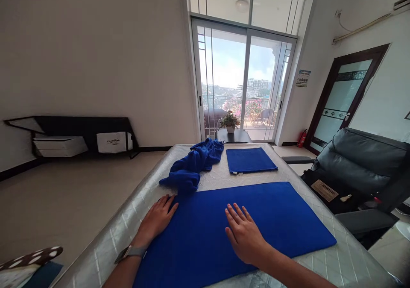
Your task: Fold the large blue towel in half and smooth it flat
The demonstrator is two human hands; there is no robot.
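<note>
A large blue cloth (198, 241) lies spread flat across the near part of a silvery quilted surface (147, 189). My left hand (158, 215) rests palm down at the cloth's left edge, fingers stretched out, with a watch on the wrist. Over the middle of the same cloth is my right hand (243, 234), flat with fingers extended; whether it presses down I cannot tell. Beyond my left hand sits a crumpled heap of blue cloth (195, 164). A smaller blue cloth (251, 160), folded into a neat rectangle with a white tag, lies to the heap's right.
To the right stands a black leather armchair (361, 172) with a brown box (324, 190) on it. A potted plant (229, 123) stands on a small table before the sliding glass doors (224, 78). A low black shelf (83, 127) runs along the left wall.
</note>
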